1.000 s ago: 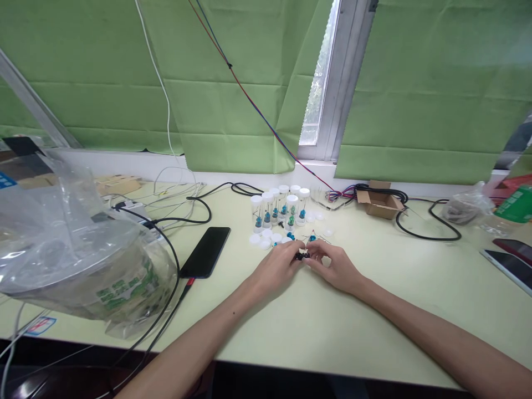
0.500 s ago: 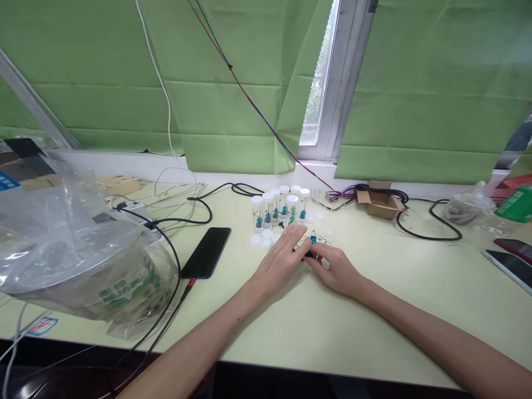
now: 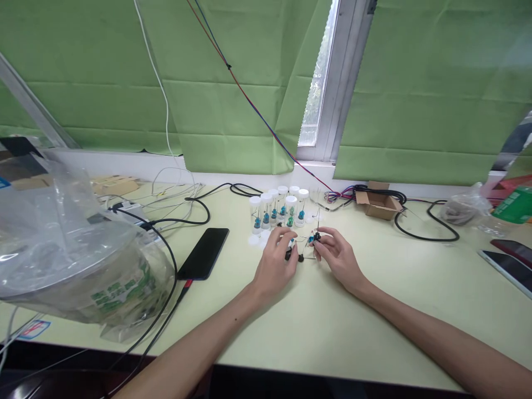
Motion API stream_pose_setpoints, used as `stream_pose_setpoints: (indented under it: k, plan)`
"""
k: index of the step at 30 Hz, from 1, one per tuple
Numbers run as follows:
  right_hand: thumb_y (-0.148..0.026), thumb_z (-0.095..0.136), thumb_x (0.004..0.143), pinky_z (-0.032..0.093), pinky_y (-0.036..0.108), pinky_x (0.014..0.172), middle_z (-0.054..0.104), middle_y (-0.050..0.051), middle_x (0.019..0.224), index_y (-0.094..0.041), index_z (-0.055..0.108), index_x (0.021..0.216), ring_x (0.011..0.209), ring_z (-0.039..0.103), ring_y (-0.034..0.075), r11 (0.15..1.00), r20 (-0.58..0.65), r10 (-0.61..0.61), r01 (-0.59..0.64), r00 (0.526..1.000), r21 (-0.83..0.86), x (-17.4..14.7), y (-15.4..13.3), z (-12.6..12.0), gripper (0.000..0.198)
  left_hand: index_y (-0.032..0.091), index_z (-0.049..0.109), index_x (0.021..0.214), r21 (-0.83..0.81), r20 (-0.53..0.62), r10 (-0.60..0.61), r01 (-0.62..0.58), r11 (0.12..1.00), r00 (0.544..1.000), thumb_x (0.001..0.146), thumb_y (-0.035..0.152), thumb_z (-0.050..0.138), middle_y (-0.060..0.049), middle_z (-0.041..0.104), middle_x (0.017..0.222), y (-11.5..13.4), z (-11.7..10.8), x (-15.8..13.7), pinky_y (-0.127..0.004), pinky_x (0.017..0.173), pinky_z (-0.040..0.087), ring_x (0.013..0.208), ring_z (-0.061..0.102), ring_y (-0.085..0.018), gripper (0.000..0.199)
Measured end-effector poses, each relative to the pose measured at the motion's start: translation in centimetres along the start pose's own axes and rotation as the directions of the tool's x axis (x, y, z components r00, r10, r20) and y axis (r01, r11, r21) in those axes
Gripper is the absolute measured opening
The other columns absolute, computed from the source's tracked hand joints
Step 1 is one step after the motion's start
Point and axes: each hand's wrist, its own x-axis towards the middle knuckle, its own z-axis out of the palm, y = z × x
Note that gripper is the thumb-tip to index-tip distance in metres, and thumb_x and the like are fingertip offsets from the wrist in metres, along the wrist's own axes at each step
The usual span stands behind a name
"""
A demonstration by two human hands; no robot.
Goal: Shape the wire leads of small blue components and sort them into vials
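My right hand (image 3: 339, 258) pinches a small black piece with a thin upright stalk (image 3: 318, 235) between thumb and fingertips. A small blue piece (image 3: 311, 239) is right beside those fingertips. My left hand (image 3: 275, 260) hovers low over the table with its fingers curved and the thumb apart from the index finger. Under and beside it are small black pieces (image 3: 301, 258), partly hidden by the thumb. Just behind the hands stand several clear tubes with white caps (image 3: 266, 213), holding blue or green pieces with thin stalks. White caps (image 3: 254, 240) lie in front of the tubes.
A black phone (image 3: 203, 254) with a cable lies on the left, beside a large plastic-wrapped container (image 3: 124, 288). Behind are black cables (image 3: 203, 205) and a small open cardboard box (image 3: 379, 206). Phones (image 3: 509, 269) and a green-labelled bottle (image 3: 513, 206) are at far right.
My hands have moved apart from each other. The right hand has raised the black piece with its stalk upright; the left has drawn slightly left, uncovering small black pieces.
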Motion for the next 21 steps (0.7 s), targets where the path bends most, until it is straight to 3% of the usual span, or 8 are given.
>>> stream_pose_setpoints:
  k: [8,12,14,16,17,21]
  plan:
    - [-0.040,0.058,0.094,0.054,0.031,0.068,0.060,0.004,0.089,-0.021,0.052,0.105,0.071,0.058,0.015,0.994,-0.066,-0.107,0.105,0.992,-0.038,0.0,0.5,0.3,0.023,0.019,0.056,0.105,-0.029,0.142,0.016,-0.012,0.999,0.990,0.092,0.012,0.045,-0.010,0.057,0.105,-0.1,0.6,-0.4,-0.033,0.083,0.050,0.098,0.058,-0.020,0.019]
    - [-0.039,0.063,0.090,0.056,0.031,0.070,0.061,0.004,0.090,-0.021,0.051,0.100,0.078,0.062,0.016,0.989,-0.194,-0.139,0.125,0.971,-0.085,0.0,0.6,0.2,0.024,0.019,0.059,0.096,-0.187,0.190,-0.211,0.247,0.951,0.959,0.087,0.015,0.051,-0.006,0.060,0.102,0.3,0.9,0.9,-0.028,0.075,0.054,0.085,0.062,-0.016,0.013]
    - [-0.038,0.064,0.089,0.057,0.031,0.070,0.063,0.005,0.092,-0.021,0.050,0.099,0.080,0.064,0.018,0.986,-0.253,-0.155,0.134,0.955,-0.100,0.0,0.6,0.2,0.025,0.018,0.060,0.089,-0.273,0.223,-0.379,0.431,0.860,0.898,0.084,0.016,0.053,-0.005,0.064,0.096,0.4,1.3,2.2,-0.026,0.070,0.055,0.083,0.065,-0.016,0.008]
    - [-0.037,0.065,0.089,0.057,0.032,0.069,0.064,0.005,0.093,-0.021,0.050,0.100,0.080,0.065,0.018,0.979,-0.295,-0.189,0.155,0.937,-0.135,-0.1,0.7,0.1,0.024,0.017,0.060,0.087,-0.309,0.283,-0.508,0.578,0.755,0.814,0.082,0.015,0.054,-0.004,0.066,0.089,0.4,1.9,3.7,-0.025,0.060,0.054,0.068,0.065,-0.013,0.008]
    - [-0.036,0.064,0.089,0.057,0.032,0.068,0.063,0.005,0.092,-0.022,0.050,0.100,0.078,0.065,0.018,0.971,-0.307,-0.217,0.173,0.927,-0.163,-0.1,0.7,0.1,0.023,0.016,0.061,0.088,-0.307,0.278,-0.537,0.603,0.736,0.797,0.081,0.014,0.055,-0.005,0.066,0.090,0.3,2.2,4.5,-0.024,0.055,0.053,0.062,0.064,-0.012,0.009]
    - [-0.031,0.063,0.090,0.057,0.032,0.068,0.061,0.004,0.088,-0.021,0.050,0.101,0.073,0.063,0.016,0.916,-0.321,-0.357,0.260,0.877,-0.307,-0.5,0.9,0.1,0.020,0.016,0.062,0.096,-0.355,0.266,-0.494,0.560,0.748,0.828,0.078,0.014,0.062,-0.009,0.066,0.110,0.1,3.9,7.4,-0.023,0.054,0.052,0.063,0.065,-0.011,0.019]
